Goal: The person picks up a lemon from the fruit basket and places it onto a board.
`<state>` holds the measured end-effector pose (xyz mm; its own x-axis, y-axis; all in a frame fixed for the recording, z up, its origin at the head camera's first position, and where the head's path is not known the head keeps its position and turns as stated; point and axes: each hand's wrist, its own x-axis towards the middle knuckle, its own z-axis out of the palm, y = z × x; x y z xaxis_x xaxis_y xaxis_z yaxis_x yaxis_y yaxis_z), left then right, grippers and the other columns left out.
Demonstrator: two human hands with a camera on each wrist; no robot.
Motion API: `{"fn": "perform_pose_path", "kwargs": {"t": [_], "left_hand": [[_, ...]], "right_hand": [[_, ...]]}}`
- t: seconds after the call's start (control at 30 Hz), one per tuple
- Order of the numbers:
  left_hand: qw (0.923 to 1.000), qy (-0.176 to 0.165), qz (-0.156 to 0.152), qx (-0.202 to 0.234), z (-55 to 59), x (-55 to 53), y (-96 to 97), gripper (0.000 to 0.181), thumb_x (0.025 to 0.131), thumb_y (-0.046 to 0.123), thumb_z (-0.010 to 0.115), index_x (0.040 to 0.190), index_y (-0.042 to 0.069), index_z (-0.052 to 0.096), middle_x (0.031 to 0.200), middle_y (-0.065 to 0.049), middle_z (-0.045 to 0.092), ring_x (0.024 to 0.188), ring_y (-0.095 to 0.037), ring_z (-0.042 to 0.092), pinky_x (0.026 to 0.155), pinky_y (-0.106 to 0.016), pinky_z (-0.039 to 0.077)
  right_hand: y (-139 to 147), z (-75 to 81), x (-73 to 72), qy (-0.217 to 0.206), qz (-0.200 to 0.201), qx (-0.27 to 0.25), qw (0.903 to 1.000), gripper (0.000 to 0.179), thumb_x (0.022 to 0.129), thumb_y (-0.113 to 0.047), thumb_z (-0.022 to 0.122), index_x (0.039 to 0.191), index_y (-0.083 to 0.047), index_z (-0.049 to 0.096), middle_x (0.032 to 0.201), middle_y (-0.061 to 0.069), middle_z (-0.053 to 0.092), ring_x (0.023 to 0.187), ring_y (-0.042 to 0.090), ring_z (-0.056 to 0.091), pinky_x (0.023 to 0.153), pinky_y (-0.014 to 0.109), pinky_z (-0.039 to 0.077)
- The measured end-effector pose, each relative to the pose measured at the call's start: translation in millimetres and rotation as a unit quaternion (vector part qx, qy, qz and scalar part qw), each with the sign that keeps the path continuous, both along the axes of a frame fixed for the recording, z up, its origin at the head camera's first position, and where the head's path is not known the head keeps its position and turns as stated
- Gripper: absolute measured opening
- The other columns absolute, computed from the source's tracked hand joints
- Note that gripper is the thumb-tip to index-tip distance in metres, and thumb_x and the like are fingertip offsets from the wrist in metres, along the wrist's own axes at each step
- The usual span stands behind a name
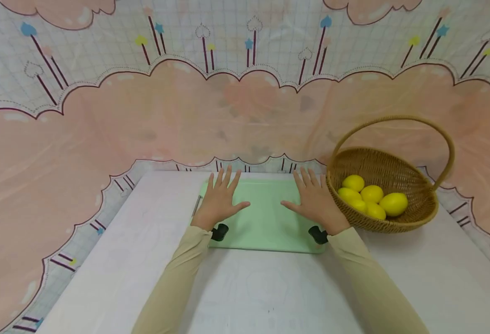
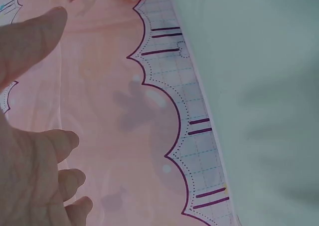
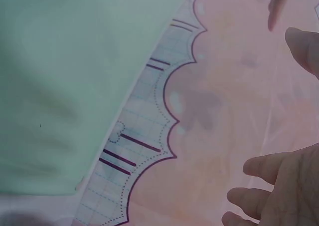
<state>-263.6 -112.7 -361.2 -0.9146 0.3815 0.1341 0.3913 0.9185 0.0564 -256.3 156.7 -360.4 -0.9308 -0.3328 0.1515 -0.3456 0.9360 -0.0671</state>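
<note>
1. Spreading their fingers, one left hand and one right hand are appearing over one green board, both released and gripping nothing; whether they are touching it is unclear.
2. The board is lying on the white tabletop, its long axis running left to right, a hand above each end.
3. One wicker basket is sitting just right of the right hand, the nearer one, holding six visible yellow lemons.
4. One slim metallic item, unidentifiable, is lying along the board's left edge.
</note>
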Motion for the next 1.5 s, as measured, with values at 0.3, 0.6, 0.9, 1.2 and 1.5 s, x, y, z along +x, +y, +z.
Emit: {"fn": "perform_pose_path", "kwargs": {"t": [0.3, 0.6, 0.9, 1.2, 1.5], "left_hand": [[0.9998, 0.000, -0.011, -0.014, 7.8, -3.6, -3.4, 0.089, 0.089, 0.061, 0.047, 0.153, 0.013, 0.008, 0.159, -0.017, 0.002, 0.147, -0.035, -0.001, 0.118, -0.055, 0.002], [0.9959, 0.012, -0.073, -0.053, 13.3, -2.6, -19.0, 0.088, 0.088, 0.056, 0.053, 0.152, 0.010, 0.015, 0.158, -0.018, 0.007, 0.146, -0.037, 0.005, 0.118, -0.056, 0.006], [0.9881, 0.006, -0.110, -0.107, -1.8, -3.7, -53.1, 0.085, 0.087, 0.053, 0.058, 0.150, 0.007, 0.024, 0.156, -0.020, 0.016, 0.145, -0.038, 0.014, 0.118, -0.055, 0.010], [0.9806, -0.010, -0.122, -0.153, -29.3, -7.7, -82.6, 0.078, 0.085, 0.049, 0.062, 0.143, 0.003, 0.037, 0.150, -0.023, 0.031, 0.140, -0.040, 0.028, 0.115, -0.055, 0.020], [0.9831, -0.036, -0.133, -0.120, -45.0, -3.7, -93.3, 0.077, 0.087, 0.048, 0.058, 0.143, 0.000, 0.036, 0.149, -0.024, 0.032, 0.139, -0.040, 0.031, 0.115, -0.054, 0.021]], "right_hand": [[12.5, 15.1, -5.1, 0.006, 0.009, 0.010, 0.9999, 0.093, 0.088, -0.059, 0.052, 0.150, -0.001, 0.014, 0.157, 0.023, 0.007, 0.145, 0.042, 0.008, 0.115, 0.063, 0.008], [49.6, 55.8, 4.0, -0.012, 0.021, -0.010, 0.9997, 0.089, 0.089, -0.057, 0.053, 0.150, -0.003, 0.017, 0.156, 0.023, 0.010, 0.145, 0.041, 0.004, 0.114, 0.064, 0.004], [103.1, 84.2, 3.2, -0.042, 0.051, 0.007, 0.9978, 0.086, 0.090, -0.049, 0.056, 0.149, 0.000, 0.018, 0.155, 0.025, 0.015, 0.143, 0.044, 0.011, 0.114, 0.063, 0.007], [149.7, 80.9, -10.3, -0.108, 0.069, -0.028, 0.9914, 0.064, 0.091, -0.039, 0.060, 0.139, 0.000, 0.043, 0.135, 0.027, 0.048, 0.116, 0.040, 0.054, 0.098, 0.054, 0.043], [172.9, 60.0, -20.5, -0.187, 0.079, -0.114, 0.9726, 0.052, 0.089, -0.025, 0.065, 0.130, 0.003, 0.053, 0.128, 0.027, 0.055, 0.096, 0.035, 0.063, 0.077, 0.040, 0.055]]}}
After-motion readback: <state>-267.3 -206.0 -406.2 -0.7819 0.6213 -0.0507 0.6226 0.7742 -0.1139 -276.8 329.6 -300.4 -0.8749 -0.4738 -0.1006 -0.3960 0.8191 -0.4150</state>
